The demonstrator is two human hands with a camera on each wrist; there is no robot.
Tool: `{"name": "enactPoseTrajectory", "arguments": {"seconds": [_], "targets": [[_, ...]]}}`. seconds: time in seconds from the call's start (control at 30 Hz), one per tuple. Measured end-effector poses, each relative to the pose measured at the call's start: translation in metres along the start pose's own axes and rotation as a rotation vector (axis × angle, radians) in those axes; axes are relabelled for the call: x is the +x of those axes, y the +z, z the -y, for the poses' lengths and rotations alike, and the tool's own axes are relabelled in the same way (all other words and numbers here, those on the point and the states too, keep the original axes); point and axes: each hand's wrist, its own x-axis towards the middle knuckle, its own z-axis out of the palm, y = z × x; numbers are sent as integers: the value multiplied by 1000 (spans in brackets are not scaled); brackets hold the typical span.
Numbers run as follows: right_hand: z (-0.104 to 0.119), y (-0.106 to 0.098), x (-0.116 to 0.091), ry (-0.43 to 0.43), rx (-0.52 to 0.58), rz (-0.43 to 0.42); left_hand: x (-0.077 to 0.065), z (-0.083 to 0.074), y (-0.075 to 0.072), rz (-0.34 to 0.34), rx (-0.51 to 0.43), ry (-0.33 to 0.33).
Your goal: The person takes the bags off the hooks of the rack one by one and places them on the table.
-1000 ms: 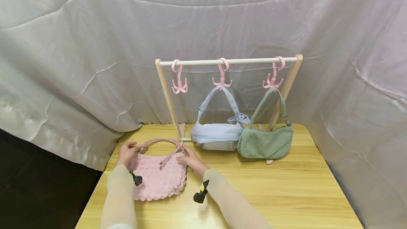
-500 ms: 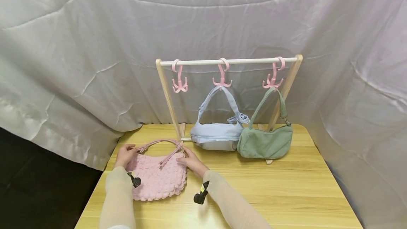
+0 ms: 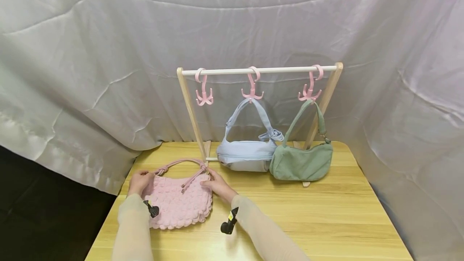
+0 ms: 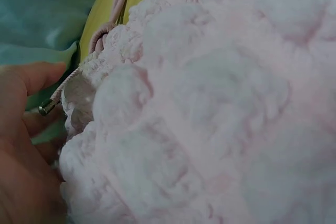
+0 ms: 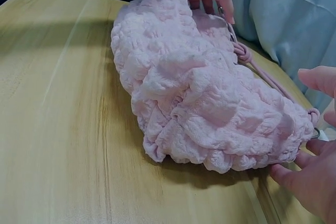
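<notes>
A pink puckered handbag (image 3: 177, 202) lies on the table at the left, its knotted cord handle (image 3: 183, 160) arching toward the back. My left hand (image 3: 138, 182) is at the bag's upper left corner. In the left wrist view, its thumb is straight beside a metal-tipped cord end (image 4: 46, 107), and the other fingers are partly hidden behind the bag's edge. At the upper right corner is my right hand (image 3: 219, 184). The right wrist view shows its thumb raised apart from the bag and its extended fingers (image 5: 283, 176) touching the bag's lower edge.
Behind stands a wooden rack with a white rail (image 3: 224, 71) and pink hooks. A light blue bag (image 3: 246, 150) hangs from the middle hook (image 3: 252, 90), a green bag (image 3: 302, 164) from the right one. The left hook (image 3: 204, 96) holds nothing. Grey curtain (image 3: 232, 31) surrounds the table.
My left hand has shifted left and slightly toward me, away from the handle's left knot. My right hand and the pink handbag stay nearly still.
</notes>
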Motion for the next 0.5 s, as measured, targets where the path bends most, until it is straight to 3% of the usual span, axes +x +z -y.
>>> {"name": "enactPoseTrajectory", "arguments": {"seconds": [0.17,0.5], "targets": [[3,4,-3,5,-31,-8,-5,-2,-4,4,35,-68],[6,10,-6,9,-34,-10,-2,-15,-7,-57,25,-12]]}}
